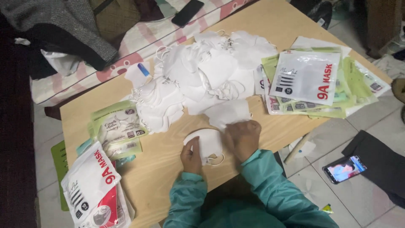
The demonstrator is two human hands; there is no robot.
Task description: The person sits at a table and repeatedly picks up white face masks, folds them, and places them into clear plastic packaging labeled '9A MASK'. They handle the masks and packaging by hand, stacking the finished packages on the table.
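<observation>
Nearest the camera: teal sleeves (261, 185) reaching up onto a light wooden surface (164, 169).

Left hand (192, 155) rests on the near left edge of a white face mask (207, 143), fingers curled loosely against it, thumb side on the fabric; whether it pinches the mask, cannot tell. Right hand (243, 138) lies palm down on the mask's right side, fingers bent and pressing on it. The two hands sit close together with the mask between and under them. Mask lies flat on the surface near its front edge, an ear loop (217, 160) showing at its lower rim.

Left of the hands: pale green flat packets (118, 126), and nearer the corner white-and-red printed packets (90, 185) overhanging the edge.

Just beyond the right hand: a loose single white mask (228, 113), touching the foot of a large heap of white masks (198, 76) that spreads across the middle of the surface.

Right of the heap: fanned stack of green and white packets (312, 80).

Floor at right: phone (345, 169) with lit screen on the tiles.

Far edge: a bed with pink-patterned sheet (139, 38), dark clothing (63, 29) and a black phone (187, 12) lying on it.
</observation>
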